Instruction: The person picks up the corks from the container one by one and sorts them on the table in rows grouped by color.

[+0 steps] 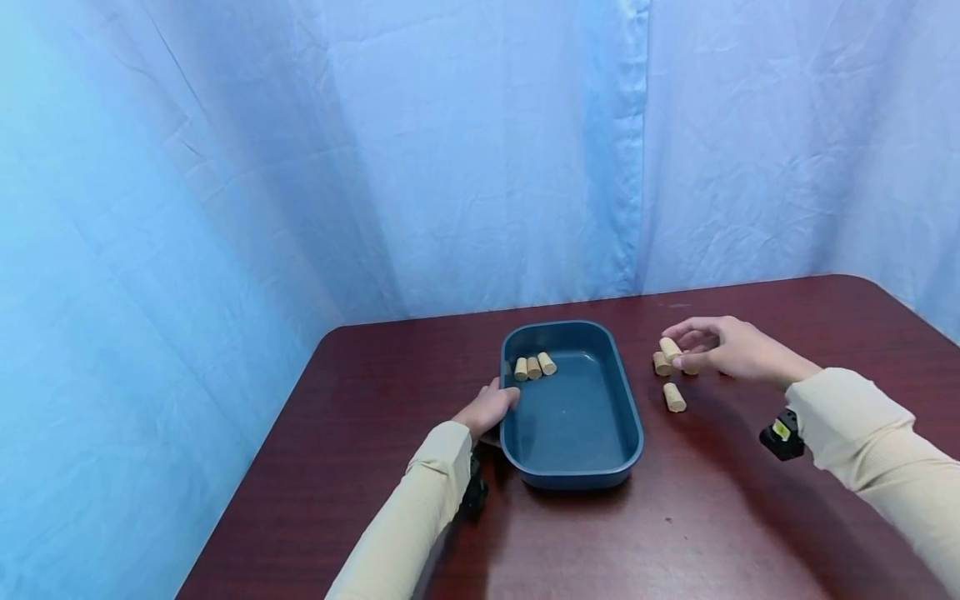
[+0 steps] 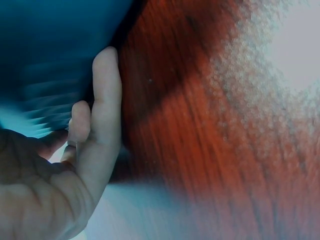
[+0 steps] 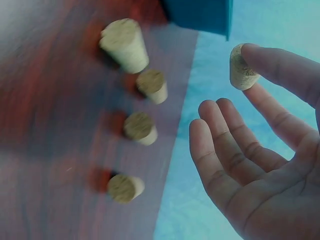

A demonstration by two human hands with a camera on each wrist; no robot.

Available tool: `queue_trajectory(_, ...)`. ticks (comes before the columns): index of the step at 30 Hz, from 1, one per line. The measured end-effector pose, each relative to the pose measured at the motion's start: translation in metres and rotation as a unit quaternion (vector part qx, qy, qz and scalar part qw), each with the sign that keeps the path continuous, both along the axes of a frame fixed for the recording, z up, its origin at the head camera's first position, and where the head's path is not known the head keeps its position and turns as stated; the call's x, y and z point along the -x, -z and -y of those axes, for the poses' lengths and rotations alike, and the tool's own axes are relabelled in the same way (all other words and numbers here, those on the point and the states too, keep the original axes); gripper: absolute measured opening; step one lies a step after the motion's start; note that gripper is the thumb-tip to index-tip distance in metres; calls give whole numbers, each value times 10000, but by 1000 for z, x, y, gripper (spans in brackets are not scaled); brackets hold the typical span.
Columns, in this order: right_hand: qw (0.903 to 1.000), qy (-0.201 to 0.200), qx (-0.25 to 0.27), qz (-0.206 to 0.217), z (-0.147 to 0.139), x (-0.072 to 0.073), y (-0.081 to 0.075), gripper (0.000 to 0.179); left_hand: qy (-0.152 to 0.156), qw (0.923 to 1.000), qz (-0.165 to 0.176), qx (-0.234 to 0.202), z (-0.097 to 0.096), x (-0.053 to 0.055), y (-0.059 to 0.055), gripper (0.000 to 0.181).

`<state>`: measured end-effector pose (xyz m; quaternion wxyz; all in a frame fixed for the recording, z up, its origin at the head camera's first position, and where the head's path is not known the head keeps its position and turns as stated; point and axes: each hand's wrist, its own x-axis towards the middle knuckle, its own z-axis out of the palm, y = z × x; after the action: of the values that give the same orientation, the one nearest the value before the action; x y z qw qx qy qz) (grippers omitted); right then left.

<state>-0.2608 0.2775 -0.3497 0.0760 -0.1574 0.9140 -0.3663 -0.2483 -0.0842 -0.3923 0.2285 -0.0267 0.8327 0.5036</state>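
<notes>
A dark blue rectangular bin (image 1: 577, 429) stands on the table. At its left side my left hand (image 1: 487, 408) grips the wall, thumb over the rim; the left wrist view shows its fingers (image 2: 106, 85) along the outside. Three tan cork stoppers (image 1: 533, 367) lie inside the bin, toward its back left. To the right of the bin, my right hand (image 1: 738, 348) pinches one cork stopper (image 3: 242, 75) between thumb and index finger, above the table. Its other fingers (image 3: 215, 155) are spread apart from that cork.
Several loose corks (image 3: 140, 127) rest on the table below and around the right hand, the nearest one (image 1: 675, 398) lying apart at the front. The dark red-brown table (image 1: 390, 392) ends at the back against light blue curtains (image 1: 487, 167).
</notes>
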Motion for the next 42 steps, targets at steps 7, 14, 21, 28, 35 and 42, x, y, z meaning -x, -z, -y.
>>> queue_trajectory(7,9994,55,-272,-200,-17,-8,16,51,-24,10000,-8,-3,0,-2,-1,83)
queue_trajectory(14,9989,105,-388,-239,-26,-13,29,53,-48,10000,-29,4,0,0,-1,81)
queue_trajectory(21,9978,155,-577,-276,-29,-16,39,52,-22,10000,-5,52,0,0,-2,85)
queue_trajectory(28,9954,227,-855,-359,-31,-18,46,47,7,10000,1,51,1,2,-1,81)
queue_trajectory(35,9944,270,-934,-406,-29,-19,48,44,11,10000,-31,37,0,1,-1,79)
queue_trajectory(42,9933,259,-1052,-397,-28,-21,48,41,27,9999,-5,103,0,-1,1,82)
